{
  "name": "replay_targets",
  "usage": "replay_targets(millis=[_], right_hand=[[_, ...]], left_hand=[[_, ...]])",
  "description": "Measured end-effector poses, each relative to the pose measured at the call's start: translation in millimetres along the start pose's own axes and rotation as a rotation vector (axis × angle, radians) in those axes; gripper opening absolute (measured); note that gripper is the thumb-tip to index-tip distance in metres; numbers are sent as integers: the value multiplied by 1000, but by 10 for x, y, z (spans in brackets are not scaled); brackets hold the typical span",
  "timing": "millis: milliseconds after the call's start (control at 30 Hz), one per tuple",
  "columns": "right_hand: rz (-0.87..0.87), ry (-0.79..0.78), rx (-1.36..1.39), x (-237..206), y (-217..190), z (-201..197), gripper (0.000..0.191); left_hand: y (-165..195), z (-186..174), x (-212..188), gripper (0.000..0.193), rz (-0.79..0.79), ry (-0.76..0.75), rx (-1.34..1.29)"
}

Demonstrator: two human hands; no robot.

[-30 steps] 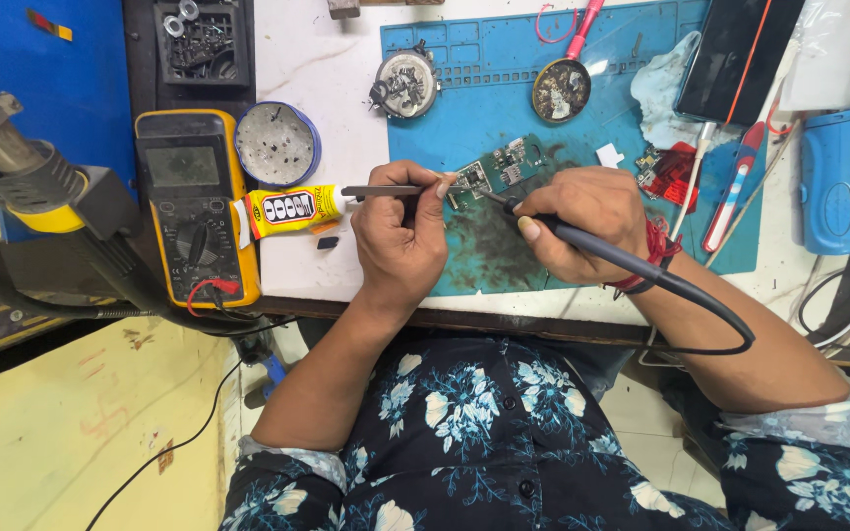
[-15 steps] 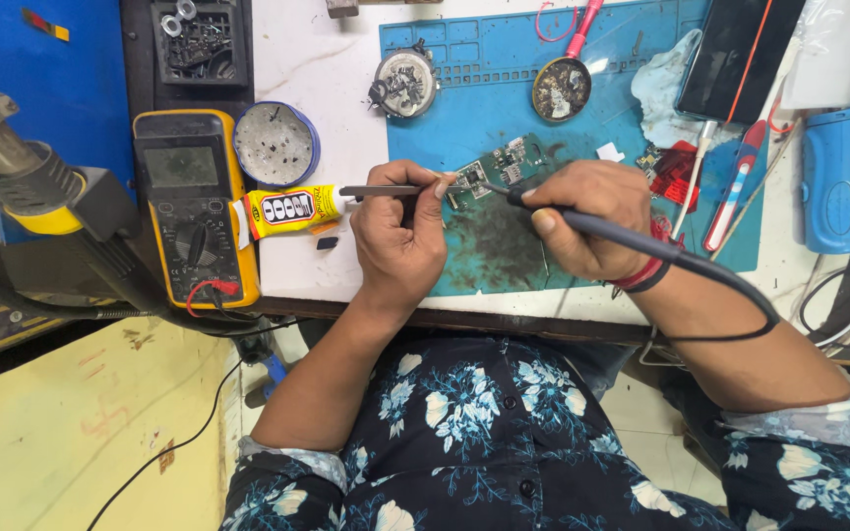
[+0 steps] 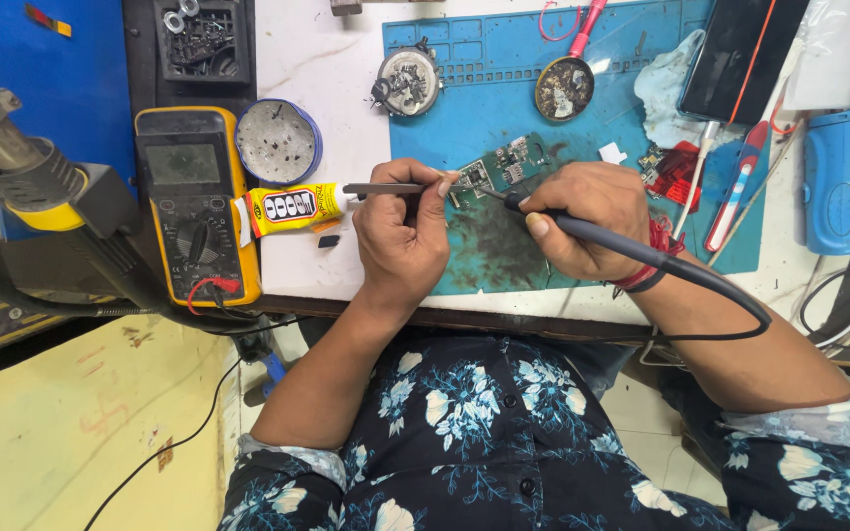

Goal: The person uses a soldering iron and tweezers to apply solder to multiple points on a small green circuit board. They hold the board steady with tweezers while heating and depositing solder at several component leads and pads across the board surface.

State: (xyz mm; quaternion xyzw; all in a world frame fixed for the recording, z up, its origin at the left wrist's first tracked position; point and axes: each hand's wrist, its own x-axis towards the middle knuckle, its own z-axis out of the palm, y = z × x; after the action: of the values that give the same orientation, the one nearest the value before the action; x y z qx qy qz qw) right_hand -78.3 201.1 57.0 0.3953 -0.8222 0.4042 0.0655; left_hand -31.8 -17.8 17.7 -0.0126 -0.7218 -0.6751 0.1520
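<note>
Circuit board (image 3: 497, 169) lies on the blue mat (image 3: 582, 147) at the tabletop's centre. At ten o'clock a round blue tin (image 3: 278, 143) holds grey residue. Left hand (image 3: 402, 231) pinches tweezers (image 3: 386, 189) shut; right hand (image 3: 587, 216), curled, grips the soldering iron (image 3: 622, 248), tip on the board.

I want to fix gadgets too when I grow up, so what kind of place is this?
Probably an electronics repair bench. The right hand holds a soldering iron to a small green circuit board on a blue work mat, the left hand holds tweezers, and a yellow multimeter lies nearby.
</note>
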Motion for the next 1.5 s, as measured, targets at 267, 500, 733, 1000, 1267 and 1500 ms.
replay_targets(millis=[267,500,733,1000,1267,1500], right_hand=[[-21,8,-9,14,10,3,10],[-18,-3,-17,8,-5,4,10],[-26,-5,-10,17,-4,0,9],[-33,1,-10,27,-2,-2,9],[-25,-2,-7,9,0,-9,9],[-26,-1,-10,9,-2,-3,9]], left_hand=[[2,-11,10,12,6,-5,33],[3,-18,7,12,-3,-6,27],[10,-18,8,12,-5,-8,19],[11,-12,14,12,1,-2,31],[8,-8,-2,12,-16,-6,10],[10,-9,-4,12,-14,0,24]])
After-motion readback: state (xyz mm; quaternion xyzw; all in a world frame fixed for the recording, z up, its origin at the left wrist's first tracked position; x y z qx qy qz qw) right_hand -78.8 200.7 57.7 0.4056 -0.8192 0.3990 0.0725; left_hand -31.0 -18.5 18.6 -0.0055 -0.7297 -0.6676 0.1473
